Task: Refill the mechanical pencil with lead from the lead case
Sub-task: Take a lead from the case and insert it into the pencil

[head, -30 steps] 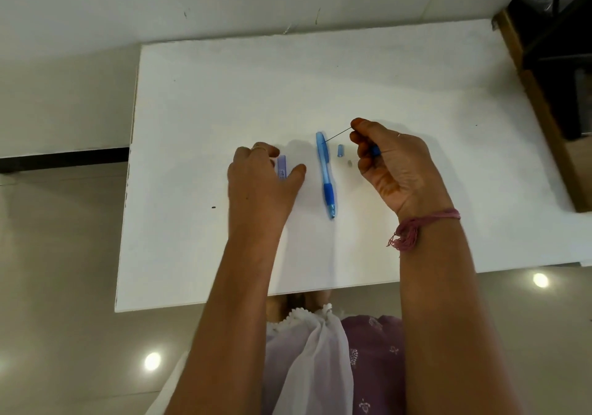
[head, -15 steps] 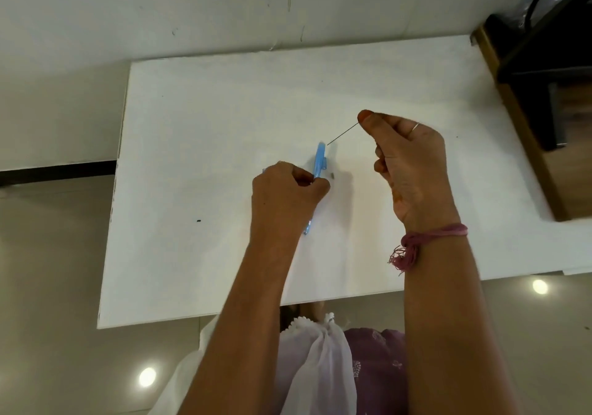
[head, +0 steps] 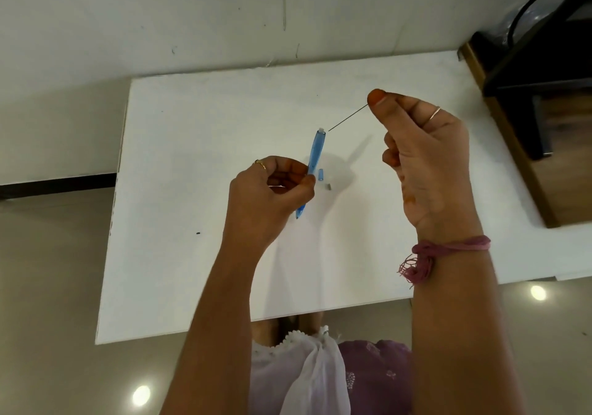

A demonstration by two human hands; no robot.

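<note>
Pinched between thumb and fingers of the left hand (head: 272,190), the blue mechanical pencil (head: 315,150) is held lifted off the white table (head: 192,158), its writing tip pointing down toward the person and its open back end, where a pale inner tube shows, pointing up and away. The right hand (head: 423,152) is closed in a fine pinch on one end of a single thin lead (head: 347,119), which slants down to the left so that its free end sits just beside the open back end of the pencil, not visibly inside it.

On the table just right of the pencil's barrel lie two small loose parts: a short blue cap (head: 320,174) and, near it, a tiny grey piece (head: 329,186) that is probably the eraser, though it is too small to be sure. The lead case itself cannot be made out anywhere in the head view; it may be hidden behind a hand.

Judged from how things lie, the opening steps look done: the cap is off, the tube is exposed and one lead is out and in hand. What is left appears to be the delicate part, namely guiding the lead tip into the narrow tube and letting it drop, then putting the grey piece and the cap back on. The lead is thin and brittle, so a sideways push against the tube's rim could snap it.
</note>
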